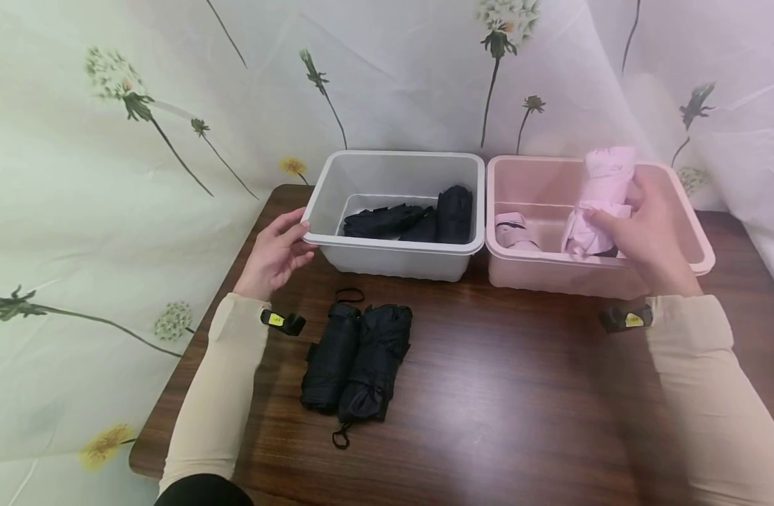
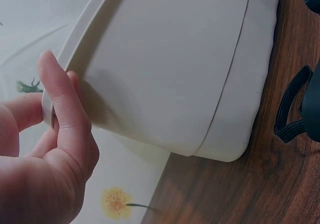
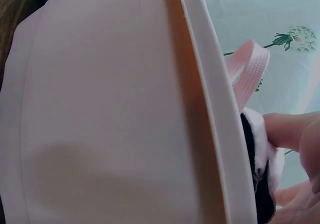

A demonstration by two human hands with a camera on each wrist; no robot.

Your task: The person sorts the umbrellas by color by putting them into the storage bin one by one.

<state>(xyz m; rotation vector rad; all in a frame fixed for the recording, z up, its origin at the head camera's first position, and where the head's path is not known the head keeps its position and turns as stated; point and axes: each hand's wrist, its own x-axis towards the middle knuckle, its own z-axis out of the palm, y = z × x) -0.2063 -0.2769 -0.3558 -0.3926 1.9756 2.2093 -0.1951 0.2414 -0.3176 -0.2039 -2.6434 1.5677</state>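
Observation:
My left hand [image 1: 274,254] pinches the left front corner of the rim of a light grey bin [image 1: 393,261]; the left wrist view shows thumb and fingers on either side of that rim. Black folded umbrellas [image 1: 387,222] lie inside the bin. On the right, my right hand [image 1: 655,232] grips a pink folded umbrella [image 1: 605,184], held upright with its lower end inside the pink bin [image 1: 551,275]. Its pink strap loop [image 3: 252,69] shows above the rim in the right wrist view. Another pink umbrella [image 1: 516,233] lies at the left inside that bin.
Two black folded umbrellas, one on the left [image 1: 331,358] and one on the right [image 1: 376,358], lie side by side on the brown wooden table [image 1: 501,393]. The bins stand next to each other at the back, before a flower-printed cloth [image 1: 399,77].

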